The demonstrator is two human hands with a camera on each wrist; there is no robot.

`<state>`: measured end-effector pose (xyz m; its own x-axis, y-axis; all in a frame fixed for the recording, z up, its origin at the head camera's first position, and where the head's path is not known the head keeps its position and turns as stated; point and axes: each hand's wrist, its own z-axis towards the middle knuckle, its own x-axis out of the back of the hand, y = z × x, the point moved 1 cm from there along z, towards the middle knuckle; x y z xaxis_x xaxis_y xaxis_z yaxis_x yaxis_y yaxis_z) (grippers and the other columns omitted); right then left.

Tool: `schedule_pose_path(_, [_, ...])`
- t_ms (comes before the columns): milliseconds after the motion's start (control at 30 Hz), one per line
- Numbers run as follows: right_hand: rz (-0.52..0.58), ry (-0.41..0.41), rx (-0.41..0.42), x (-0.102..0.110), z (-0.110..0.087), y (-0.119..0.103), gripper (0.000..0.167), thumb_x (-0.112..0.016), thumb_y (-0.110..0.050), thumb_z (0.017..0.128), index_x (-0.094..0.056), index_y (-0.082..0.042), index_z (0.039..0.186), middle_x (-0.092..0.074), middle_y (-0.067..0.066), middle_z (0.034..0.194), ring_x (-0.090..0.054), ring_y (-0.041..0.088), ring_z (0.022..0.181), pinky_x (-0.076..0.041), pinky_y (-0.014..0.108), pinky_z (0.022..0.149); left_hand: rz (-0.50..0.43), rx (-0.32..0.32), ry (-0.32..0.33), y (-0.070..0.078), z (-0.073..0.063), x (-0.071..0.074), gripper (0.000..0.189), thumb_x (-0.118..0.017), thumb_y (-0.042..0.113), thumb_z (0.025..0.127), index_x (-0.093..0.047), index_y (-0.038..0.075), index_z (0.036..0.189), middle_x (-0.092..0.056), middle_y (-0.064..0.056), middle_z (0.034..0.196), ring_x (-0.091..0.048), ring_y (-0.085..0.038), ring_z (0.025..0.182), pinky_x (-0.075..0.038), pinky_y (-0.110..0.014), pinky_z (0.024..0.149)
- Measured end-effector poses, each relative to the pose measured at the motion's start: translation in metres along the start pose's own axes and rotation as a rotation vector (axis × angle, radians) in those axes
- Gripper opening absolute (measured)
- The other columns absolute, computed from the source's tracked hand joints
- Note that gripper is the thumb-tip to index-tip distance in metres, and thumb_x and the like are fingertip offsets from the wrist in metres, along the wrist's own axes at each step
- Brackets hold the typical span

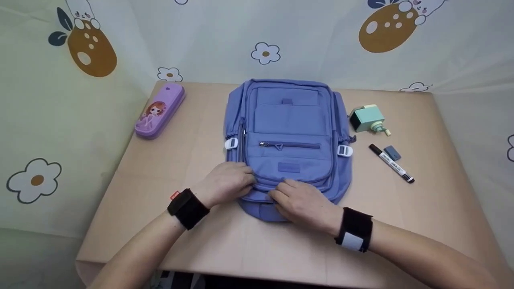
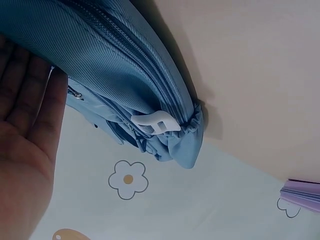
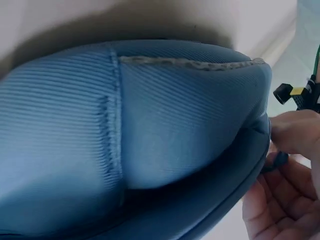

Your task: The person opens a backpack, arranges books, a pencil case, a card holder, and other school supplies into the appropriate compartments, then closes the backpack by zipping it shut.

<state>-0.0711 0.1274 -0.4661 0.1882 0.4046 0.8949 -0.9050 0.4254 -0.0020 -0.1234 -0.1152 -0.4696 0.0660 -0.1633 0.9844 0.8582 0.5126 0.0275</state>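
A blue backpack (image 1: pixel 287 120) lies on its back on the table, its front pocket facing up. At its lower left edge my left hand (image 1: pixel 231 178) grips the fabric with bent fingers; in the left wrist view the fingertips disappear behind the cloth. My right hand (image 1: pixel 303 200) is at the bottom of the bag, near the front zipper seam. In the right wrist view, a small blue zipper pull (image 3: pixel 278 161) shows between its thumb and fingers. A white side buckle (image 2: pixel 157 122) is close to my left hand.
A purple pencil case (image 1: pixel 160 110) lies at the back left. Right of the bag are a mint-green pencil sharpener (image 1: pixel 368 118) with a crank, a black-and-white marker (image 1: pixel 391 163) and a grey-blue eraser (image 1: pixel 392 153). Patterned white curtains (image 1: pixel 217 44) surround the table (image 1: pixel 421 224).
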Motion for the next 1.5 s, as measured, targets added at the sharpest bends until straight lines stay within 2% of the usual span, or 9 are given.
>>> schedule_pose_path(100, [0.080, 0.046, -0.064, 0.006, -0.008, 0.005, 0.017, -0.070, -0.004, 0.089, -0.069, -0.006, 0.106, -0.067, 0.004, 0.094, -0.064, 0.019, 0.083, -0.057, 0.030, 0.073, -0.005, 0.003, 0.001, 0.000, 0.000, 0.001, 0.007, -0.071, 0.016, 0.092, -0.075, 0.011, 0.090, -0.066, 0.001, 0.087, -0.062, -0.021, 0.081, -0.052, -0.037, 0.073])
schedule_pose_path(233, [0.206, 0.089, -0.200, 0.016, -0.022, 0.015, 0.018, -0.073, 0.002, 0.088, -0.070, -0.007, 0.104, -0.072, 0.003, 0.096, -0.069, 0.019, 0.090, -0.057, 0.033, 0.082, -0.016, 0.012, -0.002, 0.000, -0.001, 0.002, 0.007, -0.071, 0.016, 0.092, -0.076, 0.012, 0.092, -0.067, 0.001, 0.088, -0.062, -0.021, 0.083, -0.053, -0.036, 0.074])
schedule_pose_path(367, [0.298, 0.099, -0.321, 0.024, -0.037, 0.024, 0.020, -0.076, 0.005, 0.085, -0.071, -0.010, 0.098, -0.072, -0.001, 0.092, -0.068, 0.015, 0.088, -0.056, 0.034, 0.081, -0.042, 0.045, -0.005, 0.000, -0.001, 0.003, 0.006, -0.071, 0.015, 0.092, -0.076, 0.013, 0.091, -0.067, 0.001, 0.088, -0.062, -0.021, 0.082, -0.053, -0.036, 0.073])
schedule_pose_path(500, [0.298, 0.088, -0.386, 0.033, -0.053, 0.029, 0.023, -0.076, 0.008, 0.082, -0.073, -0.010, 0.097, -0.069, -0.003, 0.092, -0.064, 0.013, 0.087, -0.055, 0.034, 0.078, -0.048, 0.061, 0.010, 0.000, -0.001, 0.005, 0.007, -0.070, 0.014, 0.091, -0.074, 0.014, 0.087, -0.065, 0.002, 0.085, -0.061, -0.020, 0.079, -0.052, -0.035, 0.070])
schedule_pose_path(700, [0.227, 0.050, -0.469, 0.047, -0.073, 0.040, 0.027, -0.076, 0.011, 0.080, -0.079, -0.008, 0.098, -0.066, -0.003, 0.090, -0.061, 0.012, 0.085, -0.054, 0.033, 0.074, -0.048, 0.067, 0.024, 0.000, -0.001, 0.006, 0.008, -0.069, 0.012, 0.090, -0.072, 0.014, 0.084, -0.064, 0.003, 0.083, -0.061, -0.020, 0.078, -0.052, -0.034, 0.067])
schedule_pose_path(933, [0.134, 0.032, -0.480, 0.044, -0.082, 0.043, 0.019, -0.079, 0.006, 0.082, -0.080, -0.007, 0.096, -0.064, -0.002, 0.086, -0.059, 0.014, 0.080, -0.051, 0.034, 0.069, -0.063, 0.062, 0.032, 0.001, -0.001, 0.006, 0.008, -0.070, 0.012, 0.090, -0.071, 0.014, 0.083, -0.062, 0.002, 0.081, -0.059, -0.020, 0.076, -0.051, -0.034, 0.066])
schedule_pose_path(1167, [0.157, 0.039, -0.510, 0.039, -0.084, 0.043, 0.016, -0.085, -0.001, 0.079, -0.077, -0.011, 0.089, -0.064, -0.006, 0.083, -0.060, 0.011, 0.080, -0.052, 0.032, 0.070, -0.103, 0.068, -0.003, 0.009, 0.003, 0.015, 0.005, -0.072, 0.017, 0.085, -0.075, 0.014, 0.087, -0.063, 0.004, 0.082, -0.058, -0.020, 0.074, -0.050, -0.035, 0.064])
schedule_pose_path(1333, [0.181, 0.055, -0.527, 0.038, -0.085, 0.043, 0.013, -0.081, -0.005, 0.085, -0.072, -0.013, 0.090, -0.063, -0.008, 0.085, -0.058, 0.010, 0.080, -0.051, 0.032, 0.070, -0.097, 0.072, -0.040, 0.026, 0.024, 0.025, 0.013, -0.073, 0.028, 0.089, -0.071, 0.016, 0.085, -0.059, 0.005, 0.079, -0.056, -0.018, 0.070, -0.048, -0.035, 0.059])
schedule_pose_path(1500, [0.195, 0.068, -0.522, 0.038, -0.085, 0.044, 0.011, -0.078, -0.007, 0.088, -0.070, -0.014, 0.091, -0.062, -0.008, 0.086, -0.057, 0.009, 0.081, -0.050, 0.031, 0.070, -0.041, 0.043, -0.098, 0.047, 0.050, 0.025, 0.019, -0.070, 0.032, 0.095, -0.071, 0.015, 0.085, -0.063, 0.003, 0.082, -0.058, -0.017, 0.072, -0.049, -0.034, 0.059])
